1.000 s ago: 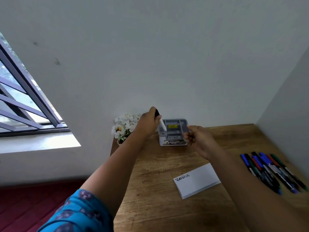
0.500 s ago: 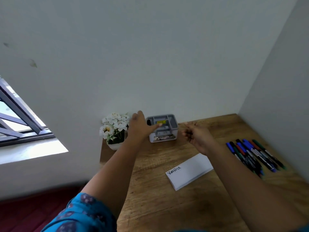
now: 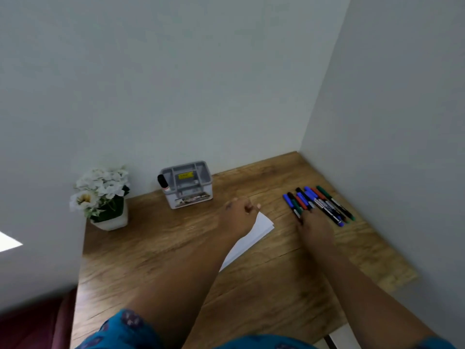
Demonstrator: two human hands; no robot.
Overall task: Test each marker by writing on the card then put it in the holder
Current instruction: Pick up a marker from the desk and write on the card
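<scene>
The right hand [image 3: 315,226] spreads its fingers onto the markers [image 3: 318,204] on the bench [image 3: 176,248] to pick one, while the loosely curled, empty left hand [image 3: 237,214] hovers over the card [image 3: 261,226].

head camera looks forward and down over the wooden desk [image 3: 156,250].

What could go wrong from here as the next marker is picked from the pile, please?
The right hand reaches into the tightly bunched pile of coloured markers; it may drag several or roll some away. The left hand hovers over the white card stack and could nudge it or hide the writing area.
</scene>
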